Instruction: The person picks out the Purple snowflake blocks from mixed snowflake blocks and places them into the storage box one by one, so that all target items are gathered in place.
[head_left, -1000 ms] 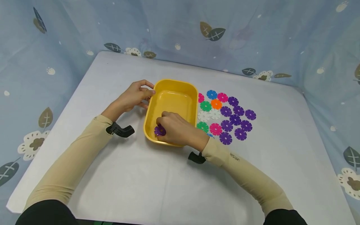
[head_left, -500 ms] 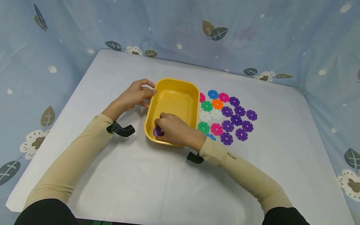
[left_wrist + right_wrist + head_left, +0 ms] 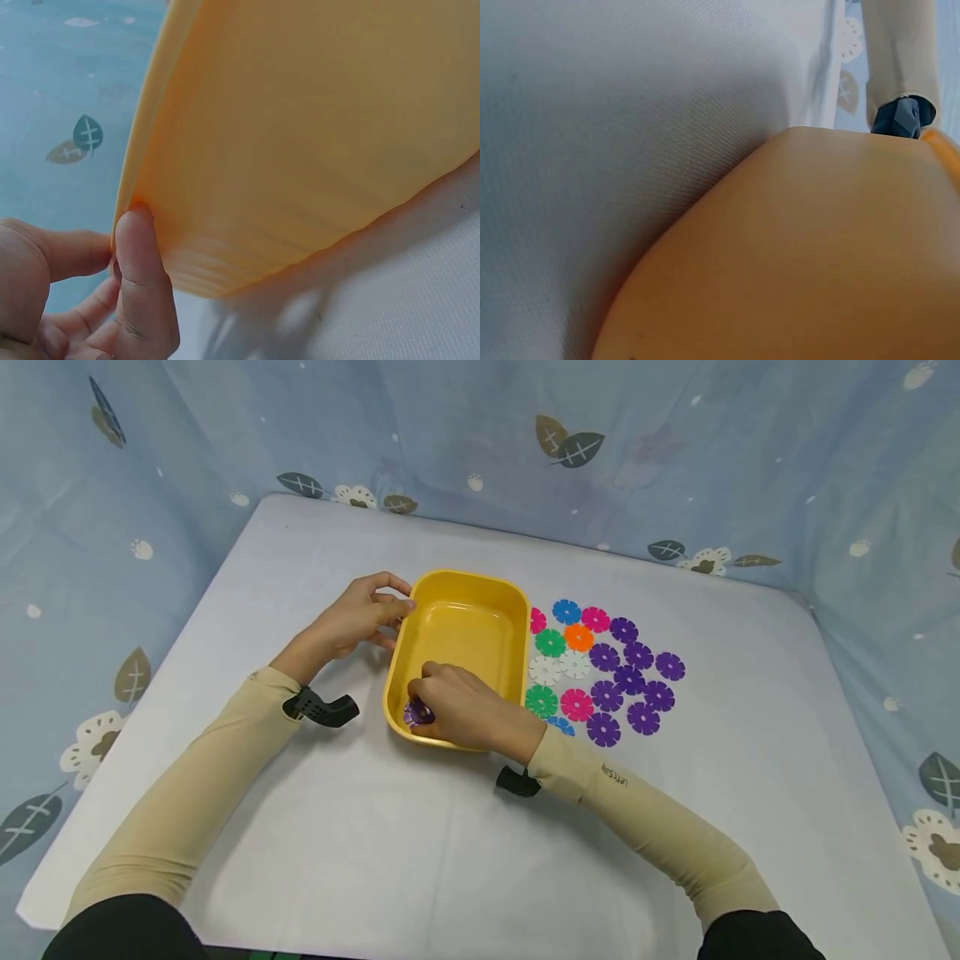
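Note:
A yellow plastic tray (image 3: 472,635) stands on the white table. My left hand (image 3: 358,620) pinches its left rim; the left wrist view shows thumb and finger on either side of the tray's edge (image 3: 139,161). My right hand (image 3: 468,710) reaches into the near-left corner of the tray, its fingers curled on a purple flower-shaped disc (image 3: 412,713). That disc is partly hidden by the fingers. In the right wrist view the tray's outer wall (image 3: 795,247) fills much of the picture, and the right hand is out of sight.
Right of the tray lie several purple flower discs (image 3: 628,678), with green (image 3: 551,642), white (image 3: 574,664), orange (image 3: 579,637), pink (image 3: 577,704) and blue (image 3: 567,612) ones beside them. A patterned blue curtain (image 3: 465,435) hangs behind the table (image 3: 360,860).
My right hand has shifted slightly left in the tray's near-left corner, and the purple disc there has turned and shows less. The left hand stays at the rim.

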Action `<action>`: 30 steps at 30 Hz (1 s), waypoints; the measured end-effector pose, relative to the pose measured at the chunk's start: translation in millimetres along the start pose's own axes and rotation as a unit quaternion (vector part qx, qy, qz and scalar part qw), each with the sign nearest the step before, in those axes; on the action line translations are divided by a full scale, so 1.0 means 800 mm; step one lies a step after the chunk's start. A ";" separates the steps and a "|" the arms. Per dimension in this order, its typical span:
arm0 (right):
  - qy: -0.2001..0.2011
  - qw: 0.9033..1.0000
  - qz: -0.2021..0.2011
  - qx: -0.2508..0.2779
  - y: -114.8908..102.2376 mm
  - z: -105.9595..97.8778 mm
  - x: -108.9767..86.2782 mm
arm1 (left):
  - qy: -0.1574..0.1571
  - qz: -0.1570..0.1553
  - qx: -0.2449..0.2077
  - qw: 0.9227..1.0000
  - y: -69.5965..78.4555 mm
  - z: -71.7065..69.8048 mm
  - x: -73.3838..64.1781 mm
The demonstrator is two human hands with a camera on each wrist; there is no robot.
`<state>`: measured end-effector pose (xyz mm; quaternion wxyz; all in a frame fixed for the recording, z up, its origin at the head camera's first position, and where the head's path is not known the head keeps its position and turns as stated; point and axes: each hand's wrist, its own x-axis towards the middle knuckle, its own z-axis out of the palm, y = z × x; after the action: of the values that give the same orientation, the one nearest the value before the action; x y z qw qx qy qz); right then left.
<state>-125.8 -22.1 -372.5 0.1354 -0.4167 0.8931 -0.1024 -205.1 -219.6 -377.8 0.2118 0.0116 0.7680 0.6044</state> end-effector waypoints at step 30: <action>0.003 1.000 -0.018 -0.008 0.001 0.000 0.000 | 0.002 0.004 0.004 1.000 0.000 0.001 -0.001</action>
<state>-126.7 -21.6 -373.3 0.1274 -0.4338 0.8864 -0.0992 -204.0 -219.3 -377.3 0.2082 0.0145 0.7709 0.6018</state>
